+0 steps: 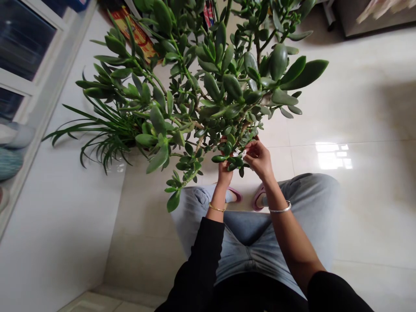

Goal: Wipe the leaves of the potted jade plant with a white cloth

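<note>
A big jade plant (214, 82) with thick oval leaves spreads in front of me. My left hand (225, 171) reaches up under a low branch, its fingers closed round a leafy twig and partly hidden by leaves. My right hand (259, 158) is beside it, fingers pinched on a small white bit (239, 154), perhaps a cloth or tissue, pressed against the leaves. A gold bangle (216, 208) is on my left wrist and a silver bangle (280, 210) on my right. I am squatting in blue jeans (250, 247) and pink slippers (258, 200).
A grassy long-leaved plant (97, 130) stands left of the jade plant. A white wall and window frame (29, 82) run along the left. Glossy pale floor tiles (357, 130) stretch to the right. A red and yellow printed item (138, 34) lies behind the plants.
</note>
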The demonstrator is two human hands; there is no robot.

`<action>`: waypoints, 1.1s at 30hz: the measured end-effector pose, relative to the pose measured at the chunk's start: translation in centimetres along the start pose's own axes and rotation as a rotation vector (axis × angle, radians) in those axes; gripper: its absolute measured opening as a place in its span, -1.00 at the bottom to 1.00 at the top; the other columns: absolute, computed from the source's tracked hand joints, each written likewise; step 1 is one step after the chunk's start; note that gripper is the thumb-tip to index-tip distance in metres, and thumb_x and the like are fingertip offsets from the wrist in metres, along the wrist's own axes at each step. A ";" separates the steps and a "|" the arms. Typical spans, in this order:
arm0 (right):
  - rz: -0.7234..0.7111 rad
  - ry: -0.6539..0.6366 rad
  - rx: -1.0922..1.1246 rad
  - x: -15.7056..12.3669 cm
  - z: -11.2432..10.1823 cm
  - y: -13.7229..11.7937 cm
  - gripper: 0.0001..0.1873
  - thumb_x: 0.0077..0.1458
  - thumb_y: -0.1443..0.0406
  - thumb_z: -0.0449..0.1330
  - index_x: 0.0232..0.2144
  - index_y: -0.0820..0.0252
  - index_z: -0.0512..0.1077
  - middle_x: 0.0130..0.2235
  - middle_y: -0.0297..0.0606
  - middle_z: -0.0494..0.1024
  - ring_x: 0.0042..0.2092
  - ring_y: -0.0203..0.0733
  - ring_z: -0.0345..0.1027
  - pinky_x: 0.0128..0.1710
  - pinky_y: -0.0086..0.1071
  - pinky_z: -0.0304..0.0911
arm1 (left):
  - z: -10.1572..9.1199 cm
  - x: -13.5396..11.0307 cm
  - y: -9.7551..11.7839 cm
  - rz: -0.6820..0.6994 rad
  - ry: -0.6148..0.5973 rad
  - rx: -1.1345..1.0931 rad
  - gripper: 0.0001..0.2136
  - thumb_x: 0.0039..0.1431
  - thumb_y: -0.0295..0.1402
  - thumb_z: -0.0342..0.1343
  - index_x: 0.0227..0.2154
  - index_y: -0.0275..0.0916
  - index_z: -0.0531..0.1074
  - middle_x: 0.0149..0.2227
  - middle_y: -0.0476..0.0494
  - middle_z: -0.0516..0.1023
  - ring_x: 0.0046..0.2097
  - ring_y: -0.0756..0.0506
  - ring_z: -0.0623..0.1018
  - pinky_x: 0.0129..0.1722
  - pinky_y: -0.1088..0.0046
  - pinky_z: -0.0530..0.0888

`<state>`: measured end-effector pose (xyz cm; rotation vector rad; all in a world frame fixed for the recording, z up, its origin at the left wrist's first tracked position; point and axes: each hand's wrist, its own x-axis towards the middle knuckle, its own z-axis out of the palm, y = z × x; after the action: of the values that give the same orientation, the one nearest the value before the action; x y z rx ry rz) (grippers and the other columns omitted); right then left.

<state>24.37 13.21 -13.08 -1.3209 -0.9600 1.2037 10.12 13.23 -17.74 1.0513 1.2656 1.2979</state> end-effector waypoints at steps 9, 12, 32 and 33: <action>0.012 0.014 -0.009 0.4 -0.1 0.0 -0.67 -0.25 0.26 0.26 -0.33 0.06 0.33 -0.35 -0.37 0.45 -0.31 -0.23 0.33 -0.28 -0.36 0.33 | -0.4 -0.1 0.0 -0.018 -0.063 0.012 -0.78 -0.15 -0.33 0.48 -0.44 -0.21 0.57 -0.37 -0.13 0.66 -0.14 -0.19 0.62 0.00 0.27 0.52; 0.017 0.024 -0.004 0.3 0.0 0.1 -0.67 -0.24 0.26 0.28 -0.33 0.07 0.34 -0.36 -0.38 0.44 -0.32 -0.23 0.33 -0.28 -0.35 0.32 | -0.5 0.1 0.0 -0.015 -0.068 0.030 -0.81 -0.11 -0.33 0.45 -0.47 -0.22 0.55 -0.40 -0.11 0.64 -0.19 -0.17 0.61 -0.02 0.25 0.53; 0.001 0.100 0.121 -0.4 -0.5 0.9 -0.69 -0.22 0.28 0.43 -0.37 0.13 0.44 -0.37 -0.39 0.52 -0.34 -0.28 0.37 -0.33 -0.39 0.33 | -0.6 -0.8 -0.8 -0.095 0.000 -0.072 -0.83 -0.13 -0.36 0.45 -0.51 -0.20 0.55 -0.44 -0.05 0.62 -0.28 -0.09 0.56 -0.10 0.33 0.49; 0.007 0.103 0.135 -0.6 -0.6 1.0 -0.68 -0.21 0.27 0.44 -0.36 0.13 0.46 -0.36 -0.38 0.54 -0.35 -0.28 0.38 -0.36 -0.40 0.32 | -0.6 -1.0 -1.0 -0.105 0.011 -0.105 -0.80 -0.12 -0.31 0.46 -0.50 -0.21 0.55 -0.43 -0.05 0.62 -0.27 -0.09 0.57 -0.11 0.33 0.49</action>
<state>24.79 12.38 -14.04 -1.2672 -0.7876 1.1738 9.72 12.15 -18.71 0.8932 1.2311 1.2769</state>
